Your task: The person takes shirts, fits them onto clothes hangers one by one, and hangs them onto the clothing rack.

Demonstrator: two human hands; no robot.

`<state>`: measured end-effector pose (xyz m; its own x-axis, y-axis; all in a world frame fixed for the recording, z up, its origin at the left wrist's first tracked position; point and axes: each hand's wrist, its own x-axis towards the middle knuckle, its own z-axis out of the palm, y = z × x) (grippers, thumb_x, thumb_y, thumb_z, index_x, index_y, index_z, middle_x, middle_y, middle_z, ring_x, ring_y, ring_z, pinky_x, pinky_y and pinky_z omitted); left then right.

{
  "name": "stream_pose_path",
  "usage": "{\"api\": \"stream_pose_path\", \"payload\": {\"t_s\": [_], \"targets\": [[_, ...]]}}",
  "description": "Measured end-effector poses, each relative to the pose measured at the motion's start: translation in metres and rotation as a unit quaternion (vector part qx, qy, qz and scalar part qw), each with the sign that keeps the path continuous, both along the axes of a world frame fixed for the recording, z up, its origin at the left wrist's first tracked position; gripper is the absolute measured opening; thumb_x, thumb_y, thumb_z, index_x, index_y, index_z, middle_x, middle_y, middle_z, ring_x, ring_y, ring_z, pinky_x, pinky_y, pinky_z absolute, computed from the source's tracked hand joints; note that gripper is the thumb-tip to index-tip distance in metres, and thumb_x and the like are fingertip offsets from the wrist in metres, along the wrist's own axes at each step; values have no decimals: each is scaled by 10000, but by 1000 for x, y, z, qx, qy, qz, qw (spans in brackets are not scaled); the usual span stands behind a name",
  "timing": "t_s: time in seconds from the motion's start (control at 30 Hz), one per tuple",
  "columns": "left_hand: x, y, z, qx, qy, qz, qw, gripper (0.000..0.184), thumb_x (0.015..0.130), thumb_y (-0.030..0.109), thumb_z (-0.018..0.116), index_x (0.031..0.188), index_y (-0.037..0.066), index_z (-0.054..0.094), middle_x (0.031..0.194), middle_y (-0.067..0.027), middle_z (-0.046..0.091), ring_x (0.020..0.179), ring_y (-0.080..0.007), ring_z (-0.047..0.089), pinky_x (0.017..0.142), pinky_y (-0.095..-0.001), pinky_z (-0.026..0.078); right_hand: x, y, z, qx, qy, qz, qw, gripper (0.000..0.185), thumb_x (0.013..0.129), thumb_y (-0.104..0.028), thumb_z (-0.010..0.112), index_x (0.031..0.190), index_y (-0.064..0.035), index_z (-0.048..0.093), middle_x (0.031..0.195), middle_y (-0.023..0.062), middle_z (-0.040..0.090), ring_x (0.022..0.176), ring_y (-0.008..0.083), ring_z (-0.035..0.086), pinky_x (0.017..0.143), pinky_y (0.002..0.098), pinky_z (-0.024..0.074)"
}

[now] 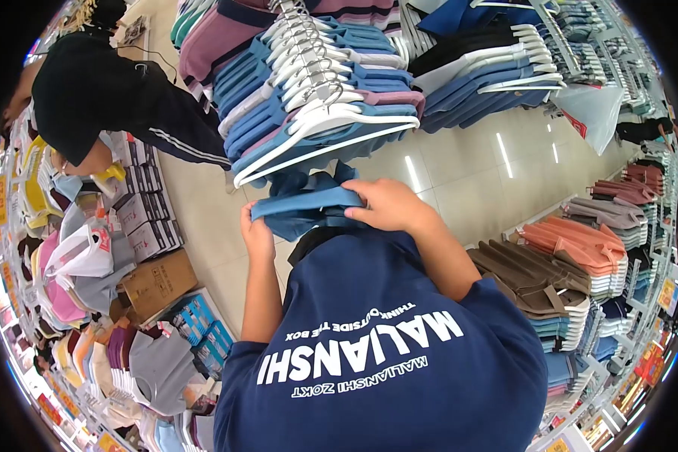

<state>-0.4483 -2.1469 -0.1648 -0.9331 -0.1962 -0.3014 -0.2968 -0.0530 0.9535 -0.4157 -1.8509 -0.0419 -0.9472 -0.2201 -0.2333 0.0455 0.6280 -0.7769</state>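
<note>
My left hand (258, 232) grips the left end of a blue garment (309, 202) with a folded band along its top edge. At the other end of that band, my right hand (388, 203) pinches the cloth between thumb and fingers. The garment is bunched below the band, so its kind is not clear. Just beyond it, a white hanger (331, 120) is at the front of a row of blue, white and mauve clothes (248, 113) on white hangers.
At left, a person in black (83, 98) stands by shelves of clothes, boxes and a cardboard carton (158, 285). Folded brown clothes (531, 275) and orange clothes (576, 237) hang at right. A plastic bag (594, 113) hangs at upper right above the tiled floor (467, 162).
</note>
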Motion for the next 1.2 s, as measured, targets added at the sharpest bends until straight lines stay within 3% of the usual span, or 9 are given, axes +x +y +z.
{"api": "stream_pose_path", "payload": {"t_s": [0.07,0.13,0.23,0.4,0.53,0.73,0.93,1.1,1.2], "targets": [[5,0,10,12,-36,1,999,150,967,110,529,1093,33,559,1014,-45,607,919,-117,553,831,-261,444,-14,7,0,42,-16,16,999,412,775,-200,733,1156,-69,647,956,138,690,905,347,655,809,421,510],[8,15,37,-40,-23,-32,998,134,950,91,536,1063,23,559,956,-42,587,893,-115,530,826,-250,434,-43,11,-9,46,377,-204,902,438,703,-210,800,1099,-86,657,964,113,671,908,326,633,840,407,491],[6,20,45,-81,16,-19,996,141,927,95,561,1045,18,555,942,-41,581,872,-117,528,807,-255,438,-82,19,-19,102,477,-195,851,424,683,-167,814,1070,-89,659,924,90,667,848,297,626,846,404,486],[-9,-2,56,-114,39,16,993,125,923,118,575,992,15,562,913,-36,579,825,-118,534,753,-263,446,-94,26,-27,100,481,-139,860,309,712,-114,788,999,-92,674,917,59,675,865,277,638,815,394,497],[-18,-8,78,34,-22,83,996,159,948,169,574,1004,20,589,875,-34,608,754,-111,552,686,-252,449,-80,42,-20,42,399,-165,901,238,741,-93,770,958,-84,674,868,77,694,767,309,648,729,386,523],[-37,-14,89,183,-83,98,975,258,964,243,580,1003,-2,648,834,-25,617,689,-103,550,632,-258,438,-20,80,10,-147,230,-189,943,205,788,-44,786,966,-9,689,766,38,658,675,62,560,606,233,452],[-47,-5,121,-100,-5,-7,995,260,969,234,572,942,-8,664,803,-60,611,692,-186,563,650,-310,439,35,71,5,-254,90,-202,942,200,810,11,750,1005,31,711,839,32,685,725,54,572,624,215,451],[-20,29,171,-459,164,-149,860,220,914,160,615,1061,3,663,1017,-163,601,896,-314,627,779,-375,504,39,15,-16,-271,104,-242,926,211,818,14,741,1028,25,723,868,38,699,717,55,567,608,214,440],[-4,57,200,-410,246,-236,846,283,867,108,646,1131,7,659,1106,-166,599,969,-357,630,854,-406,508,27,-12,-24,-252,165,-148,942,191,811,-9,748,999,8,727,816,67,688,657,89,564,579,237,433]]}}
